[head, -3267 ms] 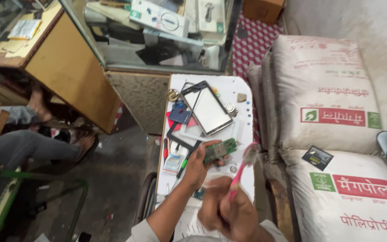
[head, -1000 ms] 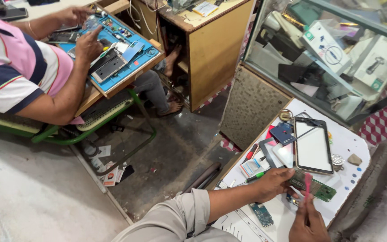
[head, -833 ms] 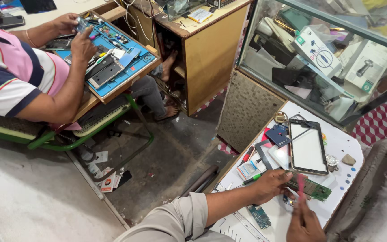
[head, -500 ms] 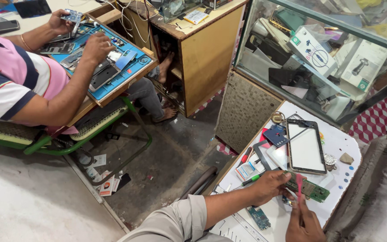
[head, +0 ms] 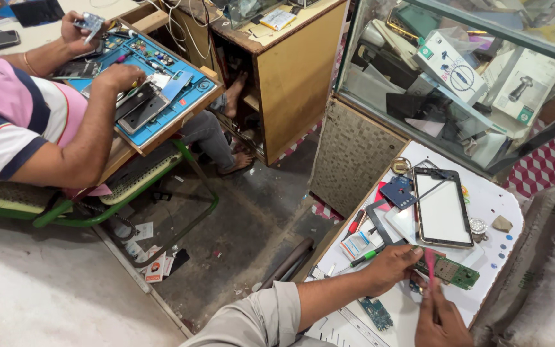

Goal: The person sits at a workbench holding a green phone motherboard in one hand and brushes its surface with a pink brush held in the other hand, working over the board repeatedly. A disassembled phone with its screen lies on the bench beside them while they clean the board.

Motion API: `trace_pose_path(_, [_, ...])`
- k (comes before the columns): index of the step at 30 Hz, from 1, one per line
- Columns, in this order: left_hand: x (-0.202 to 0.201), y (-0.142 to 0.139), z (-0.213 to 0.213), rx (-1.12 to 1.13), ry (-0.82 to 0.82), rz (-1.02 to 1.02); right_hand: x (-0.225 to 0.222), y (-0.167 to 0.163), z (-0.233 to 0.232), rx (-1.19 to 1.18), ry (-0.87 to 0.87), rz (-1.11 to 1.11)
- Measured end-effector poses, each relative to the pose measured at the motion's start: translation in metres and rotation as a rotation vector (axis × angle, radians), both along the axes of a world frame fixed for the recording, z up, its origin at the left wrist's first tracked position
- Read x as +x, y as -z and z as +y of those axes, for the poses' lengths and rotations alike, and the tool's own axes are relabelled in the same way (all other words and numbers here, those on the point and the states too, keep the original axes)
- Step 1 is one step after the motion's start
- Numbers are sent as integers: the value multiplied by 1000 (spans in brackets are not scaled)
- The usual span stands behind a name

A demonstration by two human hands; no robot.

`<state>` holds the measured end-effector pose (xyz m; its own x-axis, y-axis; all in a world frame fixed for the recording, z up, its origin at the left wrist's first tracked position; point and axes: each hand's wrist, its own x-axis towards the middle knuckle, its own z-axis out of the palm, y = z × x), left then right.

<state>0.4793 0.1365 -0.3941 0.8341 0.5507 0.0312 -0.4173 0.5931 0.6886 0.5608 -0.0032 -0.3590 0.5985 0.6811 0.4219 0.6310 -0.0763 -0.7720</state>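
Grey-beige rolled sleeve [head: 258, 318] — bare hands [head: 390, 266]

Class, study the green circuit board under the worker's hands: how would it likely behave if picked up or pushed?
The green circuit board looks thin and flat, so probably stiff and light. Lying flat on the white table, it should slide, not roll. The left hand steadies it while the right hand works a pink brush, suggesting it shifts easily; its small parts look fragile.

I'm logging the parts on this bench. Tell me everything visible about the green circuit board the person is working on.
The green circuit board is a narrow, flat strip studded with small components. It lies flat on the white worktable, just below the white-faced touch panel. The left hand steadies its left end while the right hand sets a pink-handled brush against it.
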Motion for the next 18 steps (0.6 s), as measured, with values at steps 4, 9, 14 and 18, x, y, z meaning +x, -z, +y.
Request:
trace_pose_path(4, [-9,-3,5,15,9,-8,-6,4,0,50,-1,40])
trace_pose_path(9, [-14,-7,8,25,-23,17,-2,33,4,243,-64,108])
trace_pose_path(14, [-29,-16,13,81,-9,-2,2,49,9,210,-82,-135])
trace_pose_path(18, [-42,-25,14,56,-3,-44,4,50,14,89,-49,206])
